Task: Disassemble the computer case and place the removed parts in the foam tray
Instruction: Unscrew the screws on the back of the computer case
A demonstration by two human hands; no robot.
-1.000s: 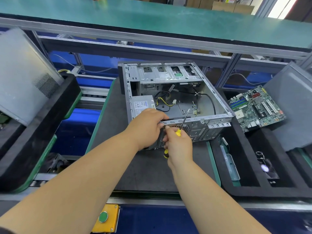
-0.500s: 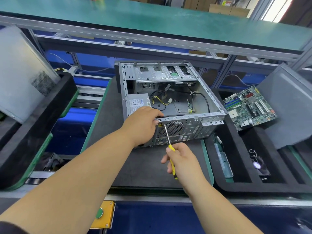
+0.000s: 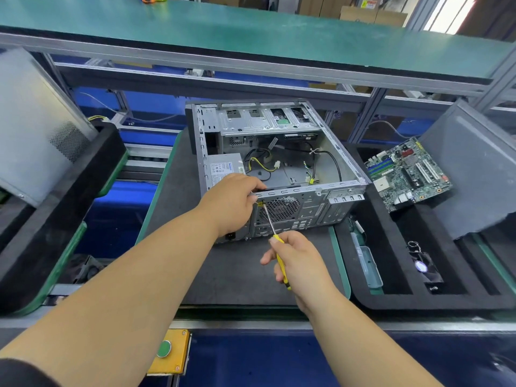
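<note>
Computer case [image 3: 279,163]: lies on its side, open face up, on a dark grey mat [image 3: 178,191] at the middle of the bench; rear panel faces the person.

Left hand [image 3: 233,203]: fingers curled over the top edge of the rear panel, gripping the case near the power supply [image 3: 223,170].

Right hand [image 3: 300,262]: fingers clenched round the yellow handle of a screwdriver [image 3: 275,238]; shaft slants up and left, tip at the rear panel beside the fan grille [image 3: 282,209], just under the left fingertips.

Foam tray [image 3: 371,300]: black, just right of the mat. A green motherboard [image 3: 407,174] leans at its far end against a grey side panel [image 3: 474,174]; a small fan [image 3: 424,268] sits in a near compartment; a clear plastic part [image 3: 368,263] lies in the left slot.

Surroundings: second black foam tray [image 3: 55,208] at left with a perforated metal panel [image 3: 36,129]; green shelf [image 3: 251,26] overhead; yellow box with green button [image 3: 167,351] on the bench front.

Writing: power supply label present, too small to read.
</note>
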